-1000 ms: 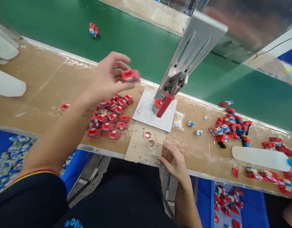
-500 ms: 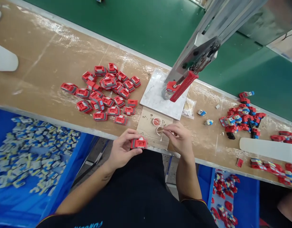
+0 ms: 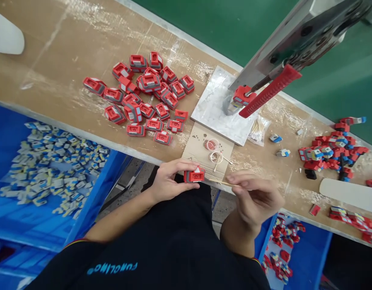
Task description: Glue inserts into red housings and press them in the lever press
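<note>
Red parts [image 3: 149,82]: lay heaped upper left of centre, seemingly within your easy reach.
Left hand [image 3: 168,182]: your thumb and fingers pinched one red piece [image 3: 194,176] at mid-frame, recess facing you, presumably for access.
Small cups [image 3: 211,145]: stood just above right, likely kept close.
Right hand [image 3: 258,197]: you gripped a thin stick [image 3: 219,182], tip beside the piece; contact unclear.

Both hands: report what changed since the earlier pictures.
The left hand brought its red toy part from the bench's far edge to its near edge. The right hand pinched a swab stick and drew it from the cup toward that part. The clamped red piece stayed put.
</note>
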`<move>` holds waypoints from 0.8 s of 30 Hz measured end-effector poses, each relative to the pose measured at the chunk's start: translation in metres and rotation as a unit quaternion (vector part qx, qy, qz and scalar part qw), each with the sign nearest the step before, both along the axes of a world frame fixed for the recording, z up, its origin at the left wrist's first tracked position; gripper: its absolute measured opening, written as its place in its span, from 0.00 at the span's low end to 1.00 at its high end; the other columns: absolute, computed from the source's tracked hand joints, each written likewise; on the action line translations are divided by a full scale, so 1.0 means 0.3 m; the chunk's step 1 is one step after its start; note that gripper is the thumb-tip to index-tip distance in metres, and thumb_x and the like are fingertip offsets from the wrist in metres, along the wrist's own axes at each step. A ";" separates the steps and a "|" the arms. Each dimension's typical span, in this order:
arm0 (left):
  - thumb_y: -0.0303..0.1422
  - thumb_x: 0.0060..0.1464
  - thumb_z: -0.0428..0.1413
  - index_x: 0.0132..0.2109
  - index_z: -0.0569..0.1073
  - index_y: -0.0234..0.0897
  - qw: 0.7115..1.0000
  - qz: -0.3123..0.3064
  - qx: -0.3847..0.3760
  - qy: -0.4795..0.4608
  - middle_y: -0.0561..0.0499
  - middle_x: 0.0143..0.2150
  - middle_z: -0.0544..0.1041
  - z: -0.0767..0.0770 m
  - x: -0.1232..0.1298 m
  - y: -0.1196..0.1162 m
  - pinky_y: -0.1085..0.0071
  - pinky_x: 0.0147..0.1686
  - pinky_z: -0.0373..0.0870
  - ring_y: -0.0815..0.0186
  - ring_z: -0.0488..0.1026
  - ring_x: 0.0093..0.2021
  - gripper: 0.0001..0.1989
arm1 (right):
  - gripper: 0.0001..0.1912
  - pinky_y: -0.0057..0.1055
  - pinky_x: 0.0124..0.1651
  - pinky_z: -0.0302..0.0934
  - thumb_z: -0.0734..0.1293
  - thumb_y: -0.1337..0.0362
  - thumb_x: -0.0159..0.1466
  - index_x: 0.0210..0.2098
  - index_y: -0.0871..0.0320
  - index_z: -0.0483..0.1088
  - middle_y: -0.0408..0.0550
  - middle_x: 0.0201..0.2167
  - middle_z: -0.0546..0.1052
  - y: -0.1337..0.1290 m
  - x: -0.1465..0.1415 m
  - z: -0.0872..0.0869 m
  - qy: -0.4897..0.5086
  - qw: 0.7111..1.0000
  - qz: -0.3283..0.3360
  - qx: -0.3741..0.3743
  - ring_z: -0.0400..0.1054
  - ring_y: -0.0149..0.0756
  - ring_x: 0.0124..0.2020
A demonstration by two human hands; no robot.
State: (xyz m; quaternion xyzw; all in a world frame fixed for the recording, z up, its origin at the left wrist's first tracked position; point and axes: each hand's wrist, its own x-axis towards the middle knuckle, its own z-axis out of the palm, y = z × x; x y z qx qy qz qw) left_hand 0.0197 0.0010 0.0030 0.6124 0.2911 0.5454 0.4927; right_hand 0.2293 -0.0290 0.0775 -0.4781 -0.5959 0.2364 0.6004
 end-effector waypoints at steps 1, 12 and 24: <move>0.35 0.52 0.77 0.53 0.84 0.38 1.000 -0.004 0.005 -0.005 0.39 0.49 0.89 0.002 0.005 -0.001 0.62 0.51 0.88 0.55 0.89 0.49 0.21 | 0.06 0.37 0.33 0.79 0.77 0.64 0.69 0.38 0.52 0.77 0.42 0.28 0.84 -0.008 -0.022 -0.001 0.031 0.999 0.009 -0.019 0.82 0.40 0.28; 0.35 0.53 0.77 0.53 0.83 0.38 0.999 -0.001 0.026 -0.026 0.40 0.47 0.89 0.010 0.020 -0.006 0.65 0.51 0.87 0.57 0.89 0.48 0.22 | 0.07 0.35 0.39 0.85 0.78 0.63 0.68 0.37 0.52 0.77 0.41 0.30 0.86 -0.020 -0.074 -0.030 0.121 0.984 0.044 -0.119 0.86 0.40 0.33; 0.33 0.50 0.78 0.53 0.84 0.38 1.000 -0.001 0.025 -0.015 0.40 0.47 0.89 0.015 0.012 -0.009 0.64 0.50 0.88 0.55 0.89 0.47 0.24 | 0.06 0.37 0.39 0.85 0.78 0.69 0.67 0.38 0.53 0.78 0.44 0.32 0.88 -0.019 -0.070 -0.025 0.108 0.986 0.078 -0.101 0.87 0.43 0.34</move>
